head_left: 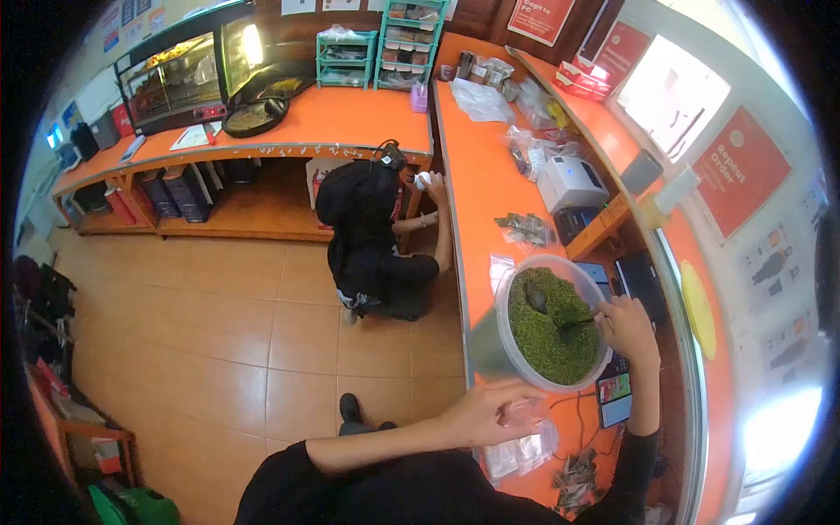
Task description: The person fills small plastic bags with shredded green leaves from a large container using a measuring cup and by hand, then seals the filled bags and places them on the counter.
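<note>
A large clear round tub (500, 337) stands on the orange counter, filled with chopped green leaves (551, 350). Another dark round item (535, 297) rests on the leaves. My right hand (626, 327) is closed at the tub's right rim around the handle of a dark utensil (577, 324), whose far end is in the leaves. Over the counter, just below the tub, my left hand (492, 416) reaches to clear plastic bags (523, 446); its fingers are partly bent at the upper bag, and whether they grip it is unclear.
A person (376, 236) in black crouches beside the counter at centre. A white printer (570, 182) and bagged goods (525, 229) stand beyond the tub. Small leaf packets (577, 483) and a phone (614, 398) lie nearby. A raised shelf (682, 385) borders the right.
</note>
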Demonstrator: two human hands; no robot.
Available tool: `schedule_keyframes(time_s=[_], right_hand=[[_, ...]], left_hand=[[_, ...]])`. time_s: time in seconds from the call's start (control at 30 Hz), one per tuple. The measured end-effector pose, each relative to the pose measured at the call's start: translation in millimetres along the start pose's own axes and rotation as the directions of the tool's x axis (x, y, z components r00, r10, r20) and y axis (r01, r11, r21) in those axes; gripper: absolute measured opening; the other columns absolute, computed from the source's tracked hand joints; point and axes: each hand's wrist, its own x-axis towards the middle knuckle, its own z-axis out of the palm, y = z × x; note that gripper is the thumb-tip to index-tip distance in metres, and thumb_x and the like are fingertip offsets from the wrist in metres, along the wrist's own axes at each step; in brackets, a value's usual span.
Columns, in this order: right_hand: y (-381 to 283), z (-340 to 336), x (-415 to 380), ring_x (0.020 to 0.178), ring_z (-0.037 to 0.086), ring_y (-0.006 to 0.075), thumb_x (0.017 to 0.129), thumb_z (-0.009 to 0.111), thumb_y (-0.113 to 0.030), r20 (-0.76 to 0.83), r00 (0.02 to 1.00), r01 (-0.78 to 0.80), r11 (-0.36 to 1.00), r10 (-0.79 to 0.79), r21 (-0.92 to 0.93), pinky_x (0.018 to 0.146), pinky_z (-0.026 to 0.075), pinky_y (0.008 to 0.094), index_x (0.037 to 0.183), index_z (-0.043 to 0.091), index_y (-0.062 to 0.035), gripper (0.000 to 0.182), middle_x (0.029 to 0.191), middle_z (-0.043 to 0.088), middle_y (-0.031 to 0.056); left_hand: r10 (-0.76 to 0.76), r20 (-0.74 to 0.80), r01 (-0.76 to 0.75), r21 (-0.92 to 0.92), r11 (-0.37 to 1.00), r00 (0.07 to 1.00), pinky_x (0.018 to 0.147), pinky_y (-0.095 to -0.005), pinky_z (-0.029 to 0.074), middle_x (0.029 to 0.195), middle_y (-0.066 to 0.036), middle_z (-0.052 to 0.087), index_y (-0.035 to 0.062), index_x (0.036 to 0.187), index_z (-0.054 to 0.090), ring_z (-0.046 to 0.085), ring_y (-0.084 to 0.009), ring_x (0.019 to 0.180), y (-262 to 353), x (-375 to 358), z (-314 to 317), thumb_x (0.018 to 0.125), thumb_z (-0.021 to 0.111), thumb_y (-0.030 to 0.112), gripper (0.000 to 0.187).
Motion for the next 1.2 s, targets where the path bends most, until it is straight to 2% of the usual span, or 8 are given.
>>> schedule_keyframes(time_s=[0.13, 0.2, 0.3, 0.4, 0.63, 0.8, 1.03, 1.2], right_hand=[[10.4, 2.3, 5.4, 0.096, 0.054, 0.0284, 0.080, 0.064, -0.014, -0.060, 0.993, 0.099, 0.994, -0.102, -0.045, 0.083, 0.039, 0.0416, 0.084, 0.067, -0.0081, 0.008, 0.085, 0.059, 0.0089], [5.1, -16.0, 10.8, 0.095, 0.054, 0.0290, 0.080, 0.064, -0.013, -0.357, 0.919, 0.107, 0.978, -0.166, -0.180, 0.083, 0.039, 0.0414, 0.085, 0.066, -0.0083, 0.007, 0.085, 0.060, 0.0087], [16.5, 16.5, 19.2, 0.091, 0.053, 0.0271, 0.078, 0.067, -0.012, -0.391, 0.900, 0.139, 0.978, -0.190, -0.155, 0.082, 0.038, 0.0413, 0.085, 0.067, -0.0101, 0.007, 0.087, 0.062, 0.0063], [13.1, 60.3, 16.7, 0.088, 0.050, 0.0270, 0.078, 0.063, -0.009, -0.220, 0.960, 0.205, 0.972, -0.176, 0.117, 0.081, 0.036, 0.0411, 0.084, 0.065, -0.0098, 0.007, 0.086, 0.061, 0.0060], [37.6, 48.9, -7.1, 0.087, 0.050, 0.0274, 0.082, 0.059, -0.013, -0.190, 0.982, 0.054, 0.953, 0.004, 0.299, 0.082, 0.034, 0.0420, 0.088, 0.067, -0.0082, 0.011, 0.085, 0.061, 0.0062], [41.2, 41.8, -18.9, 0.087, 0.050, 0.0284, 0.085, 0.055, -0.019, -0.298, 0.927, -0.129, 0.939, 0.228, 0.319, 0.083, 0.034, 0.0417, 0.084, 0.065, -0.0071, 0.015, 0.080, 0.061, 0.0061], [45.7, 14.2, -22.4, 0.085, 0.050, 0.0281, 0.087, 0.054, -0.018, -0.410, 0.866, -0.114, 0.911, 0.287, 0.396, 0.080, 0.035, 0.0421, 0.081, 0.063, -0.0078, 0.015, 0.077, 0.060, 0.0069], [31.6, -31.9, -10.3, 0.085, 0.050, 0.0265, 0.084, 0.060, -0.016, -0.593, 0.792, -0.042, 0.982, 0.146, 0.186, 0.079, 0.036, 0.0399, 0.080, 0.062, -0.0085, 0.008, 0.075, 0.057, 0.0056]], left_hand=[[0.012, 0.049, -0.014, 0.035, 0.999, 0.999, 0.059, -0.0244, 0.051, 0.109, -0.005, 0.068, 0.0110, 0.123, 0.066, 0.061, -0.0101, 0.067, 28.3, 20.5, -11.5, 0.078, 0.084, 0.024, 0.051], [0.066, 0.054, -0.069, 0.044, 0.997, 0.996, 0.061, -0.0239, 0.051, 0.109, -0.005, 0.069, 0.0107, 0.124, 0.066, 0.062, -0.0083, 0.072, 37.9, 28.4, -17.7, 0.077, 0.084, 0.023, 0.051], [0.005, -0.002, -0.005, 0.010, 1.000, 1.000, 0.068, -0.0228, 0.052, 0.112, -0.005, 0.069, 0.0063, 0.124, 0.065, 0.064, -0.0072, 0.092, 45.4, 39.0, -29.7, 0.078, 0.083, 0.013, 0.049], [0.117, -0.116, -0.114, 0.029, 0.993, 0.986, 0.055, -0.0189, 0.044, 0.105, -0.003, 0.070, 0.0082, 0.121, 0.067, 0.054, -0.0026, 0.062, 55.6, 54.5, -40.9, 0.077, 0.084, 0.014, 0.047], [0.076, -0.281, -0.039, 0.137, 0.990, 0.957, 0.057, -0.0197, 0.046, 0.105, -0.004, 0.068, 0.0044, 0.119, 0.066, 0.055, -0.0031, 0.061, 75.2, 102.8, -66.6, 0.078, 0.083, 0.012, 0.046], [0.103, -0.168, -0.046, 0.311, 0.949, 0.980, 0.056, -0.0193, 0.042, 0.104, -0.004, 0.070, 0.0049, 0.125, 0.062, 0.059, -0.0027, 0.065, 52.5, 148.0, -53.7, 0.077, 0.084, 0.020, 0.055], [0.088, 0.007, -0.078, 0.542, 0.837, 0.996, 0.075, -0.0330, 0.053, 0.104, -0.017, 0.069, 0.0007, 0.123, 0.061, 0.067, -0.0223, 0.078, -11.7, 192.1, -28.5, 0.071, 0.086, 0.027, 0.063], [-0.009, 0.080, -0.036, 0.542, 0.840, 0.997, 0.086, -0.0403, 0.052, 0.103, -0.022, 0.068, -0.0028, 0.121, 0.060, 0.067, -0.0338, 0.097, -16.1, 205.5, -9.5, 0.066, 0.086, 0.028, 0.068]])
